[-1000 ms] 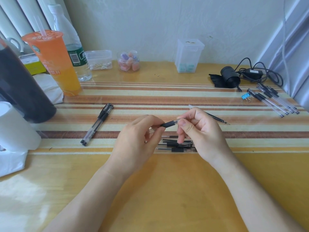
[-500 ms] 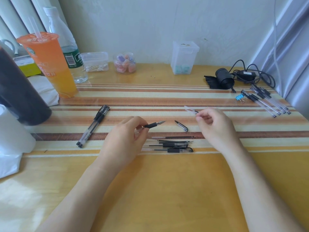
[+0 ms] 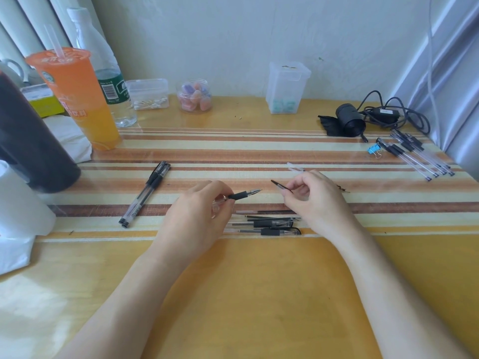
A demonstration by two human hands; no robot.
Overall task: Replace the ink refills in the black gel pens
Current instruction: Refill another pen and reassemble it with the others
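My left hand (image 3: pixel 199 213) grips a clear gel pen (image 3: pixel 241 195) with a black rubber grip, its uncapped tip pointing right. A short gap to the right, my right hand (image 3: pixel 316 200) pinches a small black pen cap (image 3: pixel 281 186) between thumb and fingers. A thin ink refill (image 3: pixel 295 167) lies on the table behind my right hand, which hides its middle. Below both hands sits a pile of pens and loose refills (image 3: pixel 269 224). Two capped pens (image 3: pixel 147 193) lie side by side to the left.
Several more pens (image 3: pixel 414 156) and a blue binder clip (image 3: pixel 373 150) lie at the far right, near a black cabled device (image 3: pixel 348 120). An orange drink cup (image 3: pixel 75 99), water bottle (image 3: pixel 108 81), dark flask (image 3: pixel 28 141) and small plastic containers (image 3: pixel 286 86) line the left and back.
My hands were together on the pen, then my right hand moved off to the right. The cap lay on the table half a second ago; my right hand now holds it.
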